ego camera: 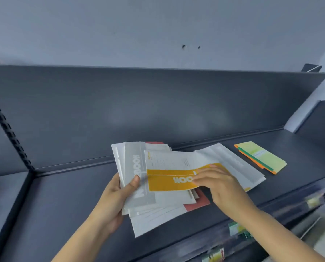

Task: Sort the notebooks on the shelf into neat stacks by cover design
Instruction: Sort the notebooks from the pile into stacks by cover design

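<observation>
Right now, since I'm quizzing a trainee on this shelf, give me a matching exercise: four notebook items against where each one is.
1 grey-banded notebook
2 yellow-banded notebook
3 green-topped stack
4 red notebook

a lying apart, at the right of the shelf
b held by the left hand
c beneath the white pile
d touched by the right hand

Pairs: 1-b, 2-d, 3-a, 4-c.
</observation>
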{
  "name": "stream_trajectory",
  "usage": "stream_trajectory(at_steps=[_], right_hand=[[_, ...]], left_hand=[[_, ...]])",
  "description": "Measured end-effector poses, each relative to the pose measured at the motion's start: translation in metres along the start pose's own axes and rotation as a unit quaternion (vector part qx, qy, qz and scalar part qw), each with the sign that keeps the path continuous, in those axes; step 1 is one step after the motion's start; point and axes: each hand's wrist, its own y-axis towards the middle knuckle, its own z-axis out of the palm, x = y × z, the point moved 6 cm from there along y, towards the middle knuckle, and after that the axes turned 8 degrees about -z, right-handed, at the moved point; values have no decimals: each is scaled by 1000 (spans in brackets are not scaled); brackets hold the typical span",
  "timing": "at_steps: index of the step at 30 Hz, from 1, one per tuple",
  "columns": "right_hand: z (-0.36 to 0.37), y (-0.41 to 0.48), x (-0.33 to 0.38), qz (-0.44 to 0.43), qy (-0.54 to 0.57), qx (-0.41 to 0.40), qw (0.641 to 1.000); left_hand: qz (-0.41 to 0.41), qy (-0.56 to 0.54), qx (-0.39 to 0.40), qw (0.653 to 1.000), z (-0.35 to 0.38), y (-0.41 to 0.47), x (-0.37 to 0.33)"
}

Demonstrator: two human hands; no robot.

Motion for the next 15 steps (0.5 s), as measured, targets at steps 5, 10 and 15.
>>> stream_trajectory(at_steps=[5,10,15], right_hand=[[-18,-15,-18,9,-47,-60,997],[-37,-30,-26,11,-70,-95,993],[-65,-51,-75,102,-70,-132,984]], left_hand=[[-27,25,29,999,17,31,13],[-56,25,62,996,45,50,24],[-43,42,89,994,89,57,28]])
